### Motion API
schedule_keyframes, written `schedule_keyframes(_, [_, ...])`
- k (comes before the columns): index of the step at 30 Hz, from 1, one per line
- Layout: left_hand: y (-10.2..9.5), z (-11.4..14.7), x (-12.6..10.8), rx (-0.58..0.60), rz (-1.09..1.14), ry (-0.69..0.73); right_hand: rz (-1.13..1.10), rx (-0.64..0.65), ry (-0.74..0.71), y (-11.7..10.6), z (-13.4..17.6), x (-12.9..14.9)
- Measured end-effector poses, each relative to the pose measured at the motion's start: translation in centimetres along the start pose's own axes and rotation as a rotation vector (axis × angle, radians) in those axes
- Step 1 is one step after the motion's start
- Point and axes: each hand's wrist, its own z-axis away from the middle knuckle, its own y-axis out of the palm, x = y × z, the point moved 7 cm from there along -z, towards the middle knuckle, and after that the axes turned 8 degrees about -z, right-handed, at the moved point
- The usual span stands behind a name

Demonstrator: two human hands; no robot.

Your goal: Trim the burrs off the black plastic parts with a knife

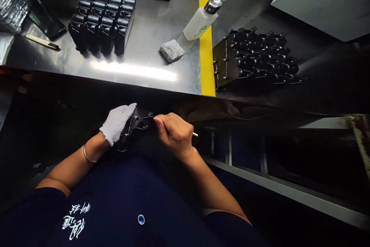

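Note:
My left hand (117, 121), in a white glove, is closed around a small black part (132, 125) with shiny metal pins or rods on it. It holds the part in front of my body, below the table edge. My bare right hand (175, 131) pinches a slim stick-like tool; its pale rear end (195, 134) sticks out behind the fist. The tool's thin front end points at the right side of the black part, near a small loop there. Dim light hides whether the tip touches it.
On the metal table (150, 62) stand a left block of black parts (102, 21) and a right one (257, 56) with metal rods. Between them are a white bottle (199, 23) with a raised metal lid, a crumpled white wipe (172, 50) and yellow tape (206, 62). A pale-handled tool (42, 42) lies left.

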Motion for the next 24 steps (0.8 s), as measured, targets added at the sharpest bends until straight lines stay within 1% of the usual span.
schedule_keyframes(4, [-0.1,0.1,0.0,-0.006,0.031,0.001,-0.088,0.011,0.033,0.6,0.3,0.1])
schedule_keyframes(7, [-0.2,0.3,0.4,-0.029,0.043,-0.035,-0.170,0.046,0.061,0.8,0.5,0.1])
schedule_keyframes(9, [-0.1,0.4,0.5,-0.037,0.059,-0.042,-0.280,0.120,0.091,1.0,0.4,-0.1])
schedule_keyframes(11, [-0.1,0.5,0.3,-0.046,0.084,-0.030,-0.436,0.201,0.102,1.0,0.3,0.0])
schedule_keyframes(12, [-0.2,0.6,0.2,-0.056,0.098,-0.023,-0.487,0.214,0.104,0.8,0.3,0.0])
schedule_keyframes(14, [-0.4,0.8,0.0,-0.087,0.119,-0.012,-0.474,0.174,0.105,0.2,0.0,-0.1])
schedule_keyframes(16, [-0.7,0.9,-0.3,-0.119,0.135,0.006,-0.380,0.117,0.100,-0.3,-0.1,-0.1])
schedule_keyframes(17, [-0.8,1.0,-0.4,-0.128,0.140,0.019,-0.353,0.114,0.093,-0.3,-0.1,0.1])
schedule_keyframes(20, [-1.0,1.1,-0.4,-0.139,0.167,0.058,-0.409,0.183,0.110,0.2,-0.1,0.4])
schedule_keyframes(24, [-0.9,1.5,-0.4,-0.147,0.214,0.094,-0.556,0.329,0.213,0.5,0.3,0.2])
